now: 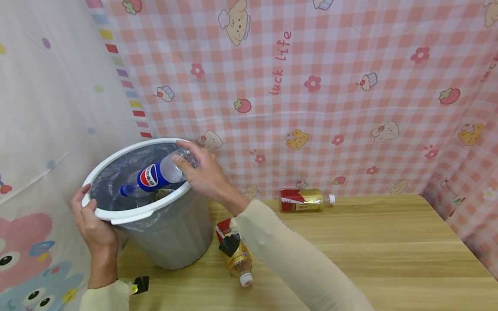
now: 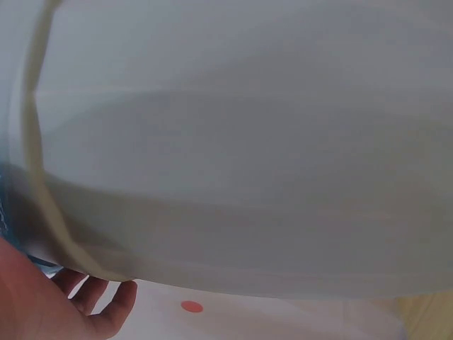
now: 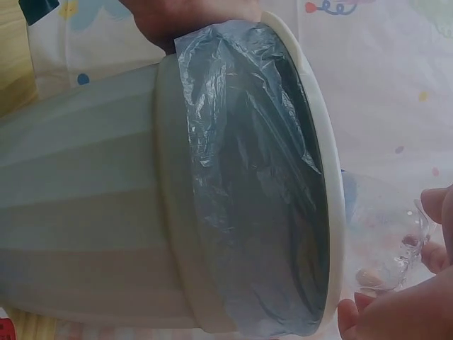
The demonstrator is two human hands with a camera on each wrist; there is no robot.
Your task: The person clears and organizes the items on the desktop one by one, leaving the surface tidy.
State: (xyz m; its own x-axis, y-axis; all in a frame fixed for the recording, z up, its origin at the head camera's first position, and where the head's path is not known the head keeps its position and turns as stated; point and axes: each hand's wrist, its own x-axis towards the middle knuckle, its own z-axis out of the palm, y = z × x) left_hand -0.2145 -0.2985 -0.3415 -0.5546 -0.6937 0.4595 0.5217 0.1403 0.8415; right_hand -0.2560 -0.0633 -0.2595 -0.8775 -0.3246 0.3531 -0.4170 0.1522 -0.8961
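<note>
A grey trash can with a white rim and a clear plastic liner stands at the left of the table. My left hand grips its rim on the near left side, fingers over the edge. In my right hand, a clear plastic bottle with a blue Pepsi-style label is held by its base. The bottle slants with its blue cap down inside the can's opening. In the right wrist view, its clear base sticks out past the rim between fingers and thumb. Something brownish shows inside the can.
Two bottles with red and gold labels and white caps lie on the wooden table: one bottle by the back wall, another bottle right of the can, partly behind the right sleeve. Patterned cloth hangs behind and at the sides.
</note>
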